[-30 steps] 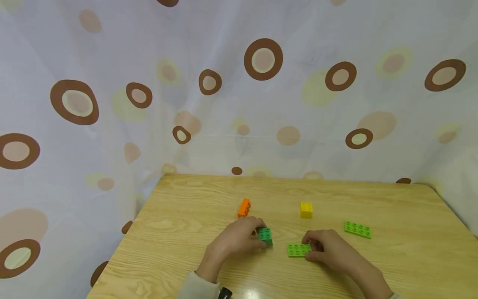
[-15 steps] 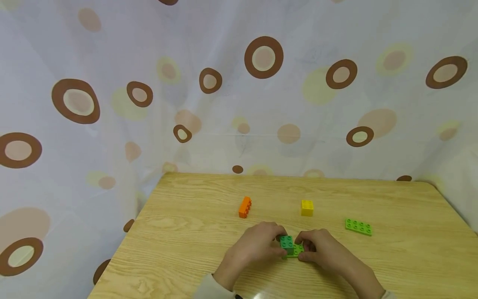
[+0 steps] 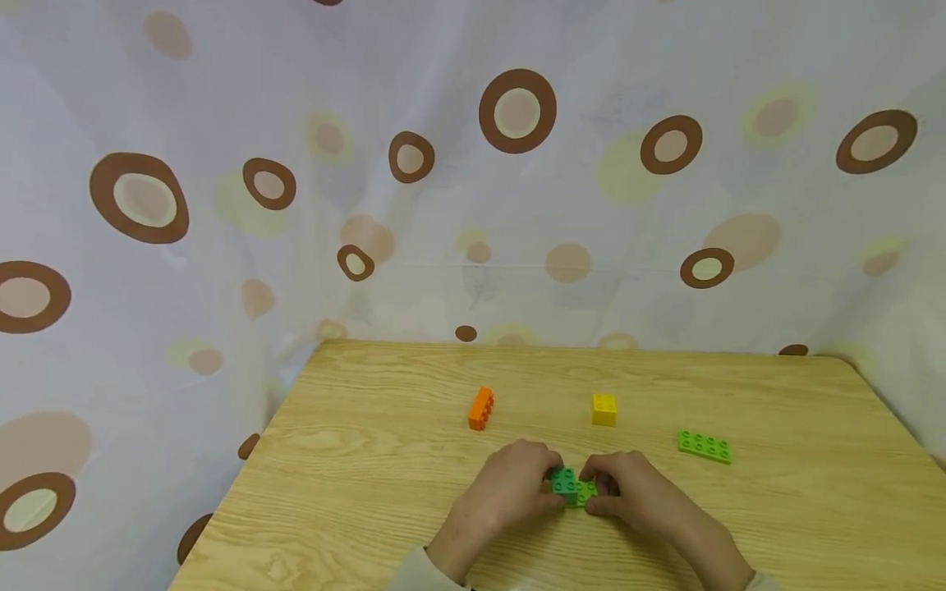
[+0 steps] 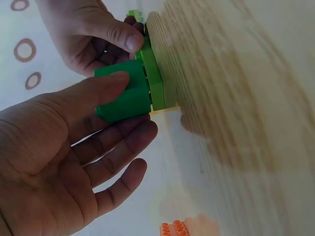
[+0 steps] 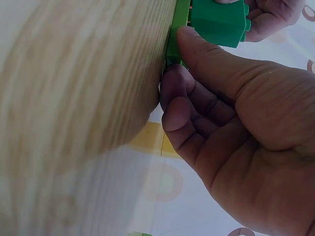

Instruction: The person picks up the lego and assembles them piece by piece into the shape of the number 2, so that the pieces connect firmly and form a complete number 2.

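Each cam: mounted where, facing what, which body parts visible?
Head: worn on the head, facing forward and down at the table and patterned cloth; left hand, right hand, sleeve ends show.
Left wrist: on that wrist, facing the dark green block; both hands partly show.
Right wrist: on that wrist, facing the held light green plate; right hand, left fingers show.
Wrist views share block, plate, table.

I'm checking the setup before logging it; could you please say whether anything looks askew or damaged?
The orange brick lies on its side, studs facing sideways, unlike the green block in the left hand and the yellow block, whose studs point up. Nothing looks damaged.
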`<state>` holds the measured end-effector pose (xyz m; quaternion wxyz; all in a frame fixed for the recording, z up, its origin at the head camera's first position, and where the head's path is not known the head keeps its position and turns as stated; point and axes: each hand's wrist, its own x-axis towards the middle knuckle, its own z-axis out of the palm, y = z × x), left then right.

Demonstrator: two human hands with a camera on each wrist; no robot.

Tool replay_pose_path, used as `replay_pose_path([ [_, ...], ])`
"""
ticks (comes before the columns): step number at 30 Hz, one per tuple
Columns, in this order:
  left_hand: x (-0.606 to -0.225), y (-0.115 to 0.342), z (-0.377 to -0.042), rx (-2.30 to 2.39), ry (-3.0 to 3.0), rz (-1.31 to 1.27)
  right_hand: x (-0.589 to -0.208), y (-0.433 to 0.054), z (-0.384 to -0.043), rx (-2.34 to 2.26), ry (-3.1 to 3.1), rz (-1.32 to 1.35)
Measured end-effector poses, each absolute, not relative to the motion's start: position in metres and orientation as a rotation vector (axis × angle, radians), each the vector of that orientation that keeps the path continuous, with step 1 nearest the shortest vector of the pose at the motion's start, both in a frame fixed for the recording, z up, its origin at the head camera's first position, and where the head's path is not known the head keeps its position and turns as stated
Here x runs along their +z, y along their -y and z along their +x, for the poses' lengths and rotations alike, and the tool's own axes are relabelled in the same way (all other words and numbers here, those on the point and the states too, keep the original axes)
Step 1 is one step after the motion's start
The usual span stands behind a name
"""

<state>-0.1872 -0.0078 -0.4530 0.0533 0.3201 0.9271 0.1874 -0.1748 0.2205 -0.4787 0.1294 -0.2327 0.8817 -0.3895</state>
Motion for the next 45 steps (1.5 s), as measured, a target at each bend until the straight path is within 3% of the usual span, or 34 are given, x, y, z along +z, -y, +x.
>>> replay_pose_path([
  [14, -0.459, 0.016, -0.186, 0.542, -2.824, 0.932, -0.477, -0.212, -0.178, -1.084, -2.607, -0.715],
  [25, -0.46, 0.09, -0.23, 0.84, -2.964, 0.692, -0.475, -0.216, -0.174, -1.116, -2.571, -0.677],
  [32, -0.471, 0.104, -0.241, 1.041, -2.924, 0.462, -0.474, -0.216, -0.175, -1.128, -2.556, -0.688],
  [45, -0.472, 0.105, -0.251, 0.803, -3.017, 0.216, -0.477, -0.217, -0.174, -1.1, -2.577, -0.673],
])
